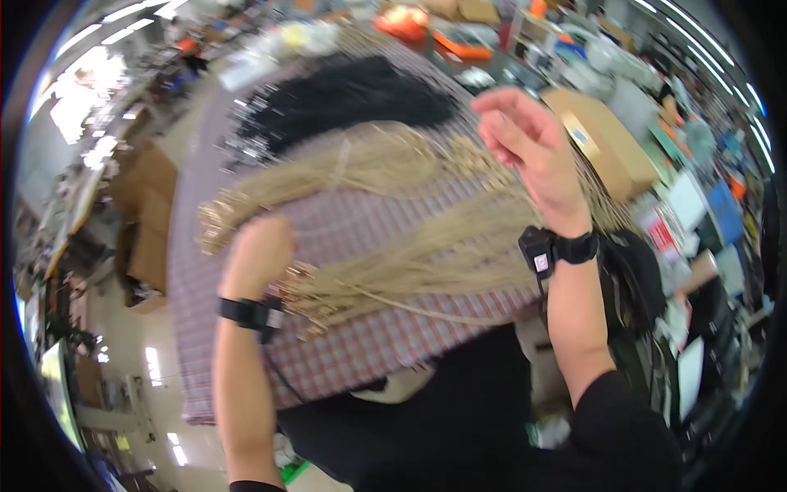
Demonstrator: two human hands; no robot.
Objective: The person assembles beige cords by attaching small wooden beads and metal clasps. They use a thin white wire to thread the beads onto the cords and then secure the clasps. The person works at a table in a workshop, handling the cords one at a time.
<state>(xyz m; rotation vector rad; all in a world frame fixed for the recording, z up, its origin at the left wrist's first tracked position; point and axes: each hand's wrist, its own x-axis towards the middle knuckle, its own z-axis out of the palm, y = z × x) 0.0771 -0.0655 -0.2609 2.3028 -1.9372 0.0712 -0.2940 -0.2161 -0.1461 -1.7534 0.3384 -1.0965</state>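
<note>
My left hand is curled into a blurred fist above the table, between the metal-looking ends of two beige cord bundles. Its fingertips are hidden, and I cannot make out what they hold. My right hand is raised at the right, over the far end of the nearer bundle. Its fingers are loosely bent, with the index finger and thumb apart and nothing visible between them. The nearer beige cord bundle lies spread across the checked cloth. Behind it, a second beige cord bundle has a pale tie around it.
A heap of black cords with shiny ends lies farther back on the checked tablecloth. A cardboard box stands beyond my right hand. Orange items and clear bags are at the back. Another carton stands left of the table.
</note>
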